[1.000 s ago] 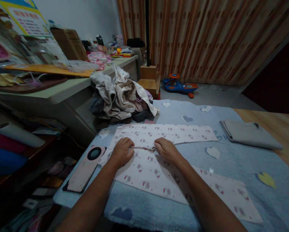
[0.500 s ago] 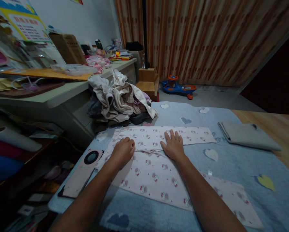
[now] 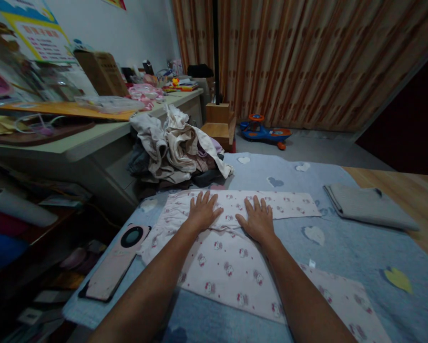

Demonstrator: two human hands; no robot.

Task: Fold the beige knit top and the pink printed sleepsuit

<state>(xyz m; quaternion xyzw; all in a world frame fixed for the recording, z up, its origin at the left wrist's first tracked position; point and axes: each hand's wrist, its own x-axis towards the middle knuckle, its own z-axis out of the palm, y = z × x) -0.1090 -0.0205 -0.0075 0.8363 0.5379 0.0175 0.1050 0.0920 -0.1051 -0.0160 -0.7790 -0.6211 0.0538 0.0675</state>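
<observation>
A pair of pale pink printed trousers (image 3: 231,267) lies spread on a blue blanket with hearts (image 3: 342,247). My left hand (image 3: 203,212) rests flat and open on the cloth near the waist end, fingers spread. My right hand (image 3: 259,219) lies flat and open beside it, on the same fold where the two legs meet. Neither hand holds anything.
A heap of unfolded clothes (image 3: 174,147) sits at the blanket's far left. A folded grey garment (image 3: 369,207) lies at the right. A phone in a pink case (image 3: 116,262) lies at the left edge. A cluttered desk (image 3: 92,128) stands left; a toy car (image 3: 266,131) is on the floor.
Both hands went from pinching the cloth at the crotch fold to lying flat with fingers spread; the right opened first, then the left moved up and opened.
</observation>
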